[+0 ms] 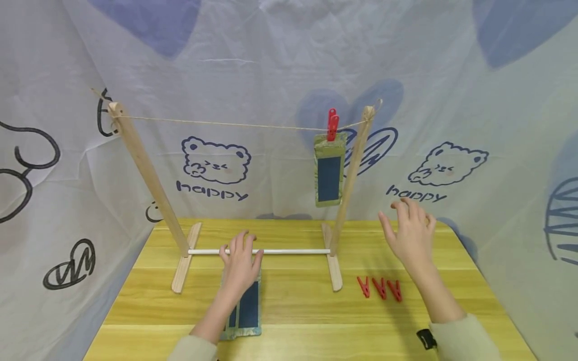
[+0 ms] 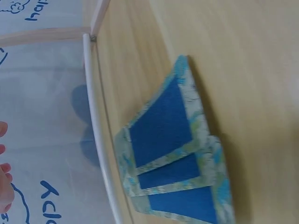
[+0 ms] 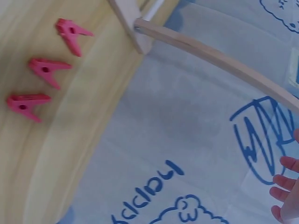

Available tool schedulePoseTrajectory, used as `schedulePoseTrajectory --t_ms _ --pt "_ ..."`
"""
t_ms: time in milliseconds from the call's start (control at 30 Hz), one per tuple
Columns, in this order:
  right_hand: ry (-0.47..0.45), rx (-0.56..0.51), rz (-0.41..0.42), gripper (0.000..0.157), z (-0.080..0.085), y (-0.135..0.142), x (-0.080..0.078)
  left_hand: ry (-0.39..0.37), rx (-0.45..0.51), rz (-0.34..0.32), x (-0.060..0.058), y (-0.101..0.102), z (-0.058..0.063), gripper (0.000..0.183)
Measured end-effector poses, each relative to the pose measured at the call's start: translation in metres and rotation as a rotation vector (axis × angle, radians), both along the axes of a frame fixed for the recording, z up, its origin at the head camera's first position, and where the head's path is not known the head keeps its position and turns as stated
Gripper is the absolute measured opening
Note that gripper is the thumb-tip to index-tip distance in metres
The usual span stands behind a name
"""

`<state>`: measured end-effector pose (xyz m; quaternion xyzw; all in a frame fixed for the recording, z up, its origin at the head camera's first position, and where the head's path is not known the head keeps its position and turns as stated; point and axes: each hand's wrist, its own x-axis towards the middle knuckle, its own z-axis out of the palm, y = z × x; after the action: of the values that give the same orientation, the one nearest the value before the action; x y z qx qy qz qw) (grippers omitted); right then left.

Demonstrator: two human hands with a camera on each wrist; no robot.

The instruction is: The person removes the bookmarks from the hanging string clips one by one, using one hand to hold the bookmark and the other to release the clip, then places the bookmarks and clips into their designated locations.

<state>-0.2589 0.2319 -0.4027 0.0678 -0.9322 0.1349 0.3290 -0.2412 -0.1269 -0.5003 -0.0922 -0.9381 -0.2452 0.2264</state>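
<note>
My left hand (image 1: 241, 265) hovers, fingers loosely bent, over a pile of overlapping blue cloths (image 1: 249, 306) with floral borders; it partly covers them in the head view. In the left wrist view the cloths (image 2: 163, 126) fan out on the table, while fingertips (image 2: 3, 168) show at the left edge. Raised off the table, right of the wooden stand, my right hand (image 1: 412, 233) has spread, slightly bent fingers and holds nothing. Below it lie three red clothespins (image 1: 379, 288) in a row. Another blue cloth (image 1: 329, 178) hangs from the string, pinned by a red clothespin (image 1: 332, 128).
The stand has two wooden posts (image 1: 151, 180), a string (image 1: 226, 123) between their tops and a white bar (image 1: 293, 251) low down. A printed sheet (image 1: 271, 75) surrounds the wooden table (image 1: 298, 306) at the back and sides.
</note>
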Motion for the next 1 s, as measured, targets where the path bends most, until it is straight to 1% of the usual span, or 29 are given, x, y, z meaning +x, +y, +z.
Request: schedulePoseTrajectory --t_ms 167,467,633,800,1000 --pt "0.026 -0.027 0.019 0.038 0.012 -0.005 -0.003 -0.022 0.042 -0.028 -0.007 0.004 0.011 0.032" --pt "0.149 -0.026 0.064 0.035 0.037 -0.014 -0.006 -0.026 0.076 -0.059 -0.018 0.011 0.026 0.034" --pt "0.175 -0.032 0.096 0.035 0.048 -0.017 -0.008 -0.018 0.088 -0.076 -0.025 0.016 0.031 0.035" --pt "0.206 -0.032 0.135 0.035 0.057 -0.021 -0.01 -0.001 0.1 -0.11 -0.031 0.022 0.036 0.035" --pt "0.241 -0.037 0.156 0.033 0.072 -0.03 -0.01 0.017 0.13 -0.153 -0.037 0.029 0.042 0.033"
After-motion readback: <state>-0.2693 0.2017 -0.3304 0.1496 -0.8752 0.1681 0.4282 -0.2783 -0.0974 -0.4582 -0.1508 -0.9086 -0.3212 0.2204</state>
